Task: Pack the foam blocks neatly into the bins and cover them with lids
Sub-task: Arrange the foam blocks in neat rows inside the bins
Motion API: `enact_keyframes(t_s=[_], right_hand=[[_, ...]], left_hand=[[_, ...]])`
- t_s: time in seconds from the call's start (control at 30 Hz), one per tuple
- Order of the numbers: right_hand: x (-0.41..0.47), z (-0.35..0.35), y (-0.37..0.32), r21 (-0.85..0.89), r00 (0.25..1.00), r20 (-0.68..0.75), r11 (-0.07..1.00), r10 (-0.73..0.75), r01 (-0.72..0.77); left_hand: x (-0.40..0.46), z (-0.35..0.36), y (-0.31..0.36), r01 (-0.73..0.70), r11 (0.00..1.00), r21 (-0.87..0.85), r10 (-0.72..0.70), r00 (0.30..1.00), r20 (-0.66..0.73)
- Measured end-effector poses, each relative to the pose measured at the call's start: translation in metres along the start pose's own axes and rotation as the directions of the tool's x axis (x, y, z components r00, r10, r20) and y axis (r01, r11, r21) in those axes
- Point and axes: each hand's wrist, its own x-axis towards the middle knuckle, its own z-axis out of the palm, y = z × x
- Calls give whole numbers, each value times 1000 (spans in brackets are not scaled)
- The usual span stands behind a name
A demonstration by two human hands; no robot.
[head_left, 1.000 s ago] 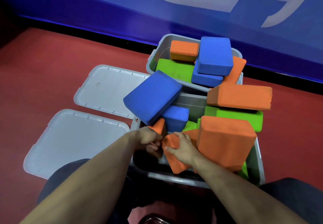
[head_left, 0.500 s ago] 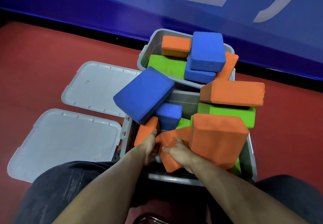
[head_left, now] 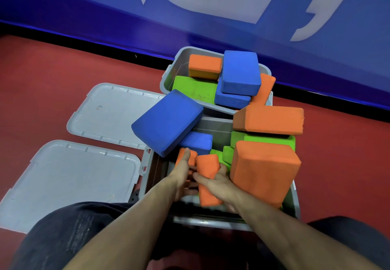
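Head view, near bin: I find the near grey plastic bin [head_left: 294, 204] on the red floor [head_left: 52, 75] between the person's knees, heaped unevenly with foam blocks that stand above its rim.
Head view, left hand: My left hand [head_left: 183, 170] reaches into the bin's front left part, fingers extended flat against a small orange foam block [head_left: 182, 156] standing on end; I judge it steadies that block so that it stays upright.
Head view, right hand: My right hand [head_left: 217, 182] grips the upright orange foam block at the centre [head_left: 207, 177], thumb on its left face and fingers behind; I judge it is being seated beside its neighbour.
Head view, relation: Both hands lie close together, the gripped block between them, low inside the bin.
Head view, obstructions: A large blue foam block [head_left: 166, 122] leans tilted over the bin's left rear corner, just above my left hand; a large orange foam block [head_left: 264, 174] stands just beside my right hand.
Head view, far bin: The far grey plastic bin [head_left: 168, 75] touches the near one and is likewise overfilled.
Head view, lids: Two grey plastic lids [head_left: 69, 181] lie flat on the floor at left, not yet fitted.
Head view, judgement: Packing is at an early stage; nothing yet sits flush enough for a lid.
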Motion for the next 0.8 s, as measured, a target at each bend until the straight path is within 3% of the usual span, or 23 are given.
enact_keyframes(t_s=[0.13,0.3,0.37,0.4,0.43,0.47,0.5,0.53,0.63,0.8], right_hand=[[-3,-5,-3,-49,999,-38,999,-21,19],[-3,-2,-7,-217,998,-55,976,4,-16],[-4,-2,-11,-244,999,-48,969,15,-27],[-4,-3,-13,-249,999,-43,968,21,-31],[-3,-3,-14,-249,999,-38,968,29,-38],[-3,-4,-14,-248,999,-29,968,41,-47],[-2,-4,-14,-247,998,-19,967,52,-55],[-2,-5,-13,-249,998,-11,967,56,-57],[-1,-6,-9,-260,998,13,964,63,-58],[3,-4,-6,-238,997,42,970,66,-54]], left_hand=[[-6,1,4,-77,996,52,77,997,1],[-5,-9,1,-62,995,77,59,997,45],[0,-14,-4,-169,969,181,184,980,-72],[4,-19,-7,-237,910,340,314,930,-192],[8,-25,-10,-262,807,529,465,834,-296],[11,-31,-13,-263,713,650,584,735,-344],[15,-35,-16,-250,651,717,645,681,-347],[18,-39,-18,-230,626,745,650,682,-336],[31,-42,-24,-132,617,776,545,783,-300],[42,-40,-21,-107,761,640,415,839,-353]])
